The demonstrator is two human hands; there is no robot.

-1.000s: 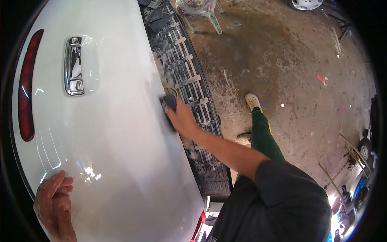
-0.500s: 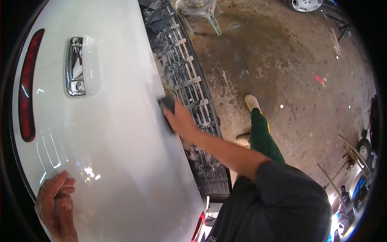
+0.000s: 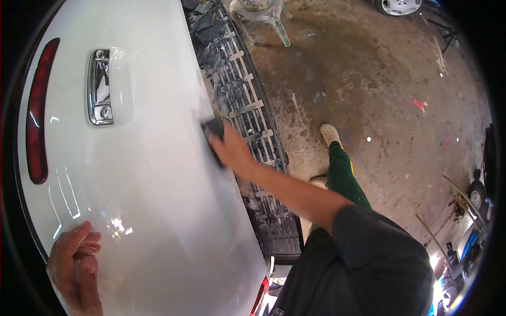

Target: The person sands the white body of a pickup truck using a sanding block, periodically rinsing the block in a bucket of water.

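My right hand (image 3: 235, 152) grips a black sanding block (image 3: 213, 139), its fingers closed round the near side. The block lies against the white painted vehicle panel (image 3: 153, 174), close to its right edge, where the paint looks dull and greyish. My left hand (image 3: 76, 266), wet or dusty looking, is at the panel's lower left edge. Its fingers are loosely bent and nothing shows in them; whether it presses on the panel I cannot tell. Left of the block, a chrome handle (image 3: 99, 87) is set in the panel.
A long red light (image 3: 41, 110) sits at the panel's far left. Beside the right edge runs a dusty dark bumper with a slatted grille (image 3: 247, 100). A plastic chair (image 3: 274, 21) stands on the stained concrete floor (image 3: 379, 95). Poles and a small wheel (image 3: 476, 195) lie at right.
My right hand has slid the sanding block slightly up and left across the panel. My left hand stays almost where it was.
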